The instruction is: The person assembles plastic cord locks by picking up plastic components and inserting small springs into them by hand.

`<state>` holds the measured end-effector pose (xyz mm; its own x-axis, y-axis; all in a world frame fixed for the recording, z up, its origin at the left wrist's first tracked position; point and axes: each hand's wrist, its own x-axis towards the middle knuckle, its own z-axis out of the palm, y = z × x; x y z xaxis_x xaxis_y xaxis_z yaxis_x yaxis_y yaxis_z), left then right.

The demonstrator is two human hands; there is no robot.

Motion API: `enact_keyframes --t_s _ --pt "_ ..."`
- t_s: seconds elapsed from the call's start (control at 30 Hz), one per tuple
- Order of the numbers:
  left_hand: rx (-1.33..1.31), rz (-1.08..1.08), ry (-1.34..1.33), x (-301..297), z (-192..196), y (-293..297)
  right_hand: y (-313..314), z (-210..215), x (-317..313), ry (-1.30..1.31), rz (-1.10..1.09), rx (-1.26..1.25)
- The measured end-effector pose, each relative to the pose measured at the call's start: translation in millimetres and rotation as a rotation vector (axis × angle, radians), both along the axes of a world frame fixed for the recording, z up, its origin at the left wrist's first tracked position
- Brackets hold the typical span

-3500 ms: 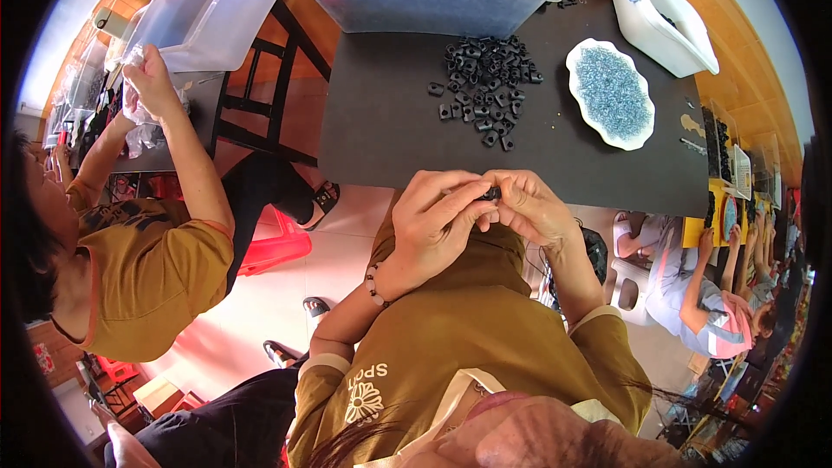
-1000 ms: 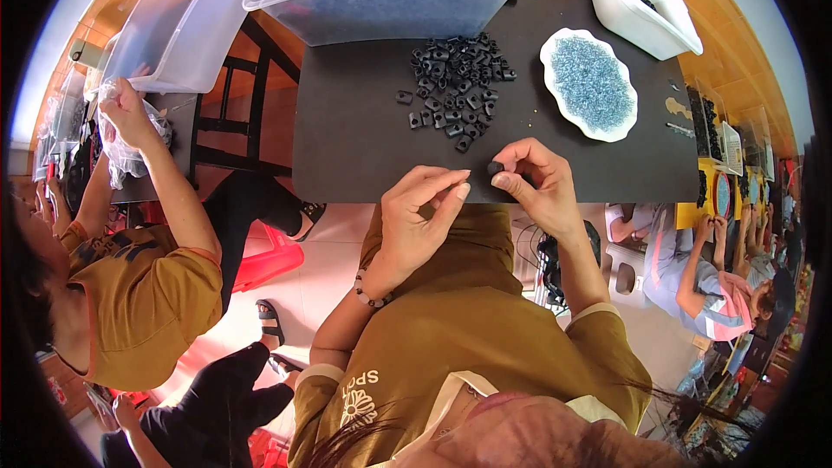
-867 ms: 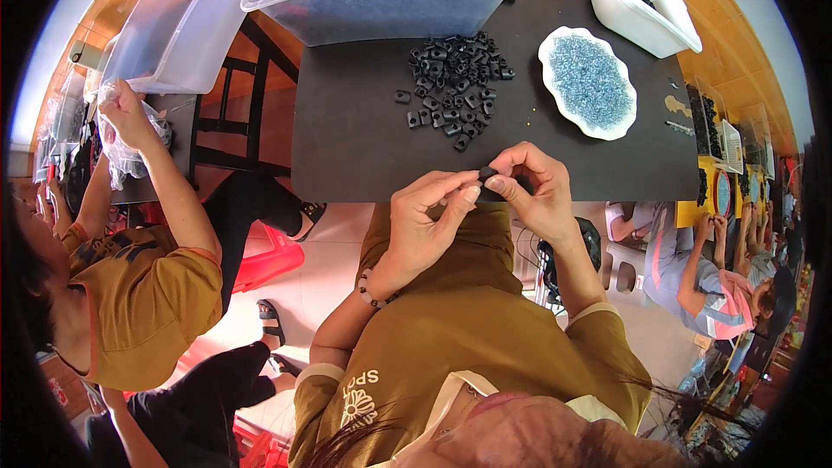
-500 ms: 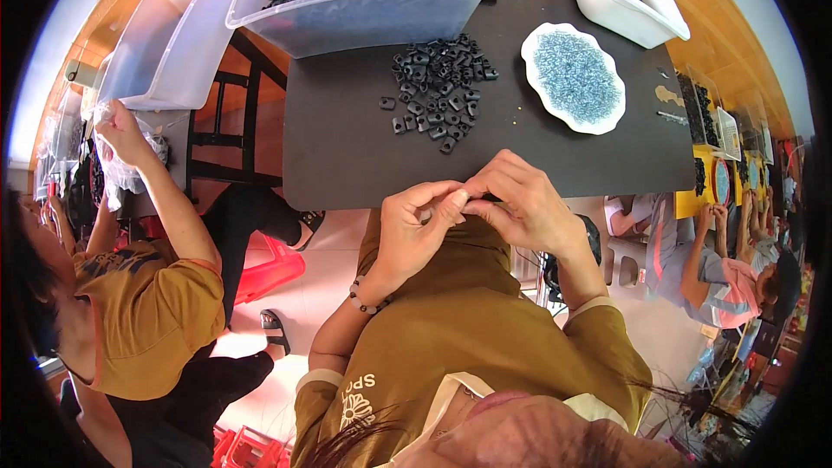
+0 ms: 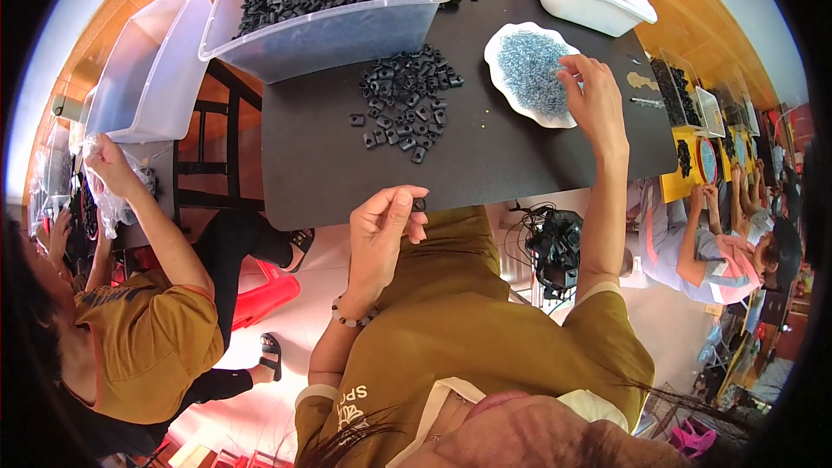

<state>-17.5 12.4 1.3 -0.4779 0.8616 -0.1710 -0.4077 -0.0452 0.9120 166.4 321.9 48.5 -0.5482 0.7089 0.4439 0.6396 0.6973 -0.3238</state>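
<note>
Between the thumb and fingers of my left hand [image 5: 386, 230] is a small black plastic piece [image 5: 419, 204], held just off the table's near edge. My right hand [image 5: 596, 102] reaches over the right rim of a white scalloped dish [image 5: 497, 61]. Its thumb and fingers are bent and slightly apart, and nothing shows between them. Tiny clear bluish bead-like pieces [image 5: 530, 69] fill the dish. Left of it, a loose pile of similar black plastic pieces [image 5: 403, 100] lies on the dark table [image 5: 468, 160].
A large clear bin [image 5: 338, 35] of black pieces stands at the back left, a white tub [image 5: 598, 9] at the back right. To my left a co-worker [image 5: 147, 321] handles a plastic bag beside another clear bin [image 5: 152, 61]. More people [image 5: 702, 251] work at the right.
My hands have come apart. The right one has moved up and right to the dish; the left has lowered slightly, with the black piece now visible in it.
</note>
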Motion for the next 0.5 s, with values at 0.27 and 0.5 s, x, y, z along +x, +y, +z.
enact_keyframes --t_s 0.27,0.5 --pt "0.031 -0.002 -0.094 -2.7 0.7 0.1 14.4 -7.2 0.8 -0.037 -0.016 -0.046" --pt "0.063 -0.022 -0.049 -2.1 1.5 0.9 22.9 -9.3 2.8 -0.021 0.025 -0.091"
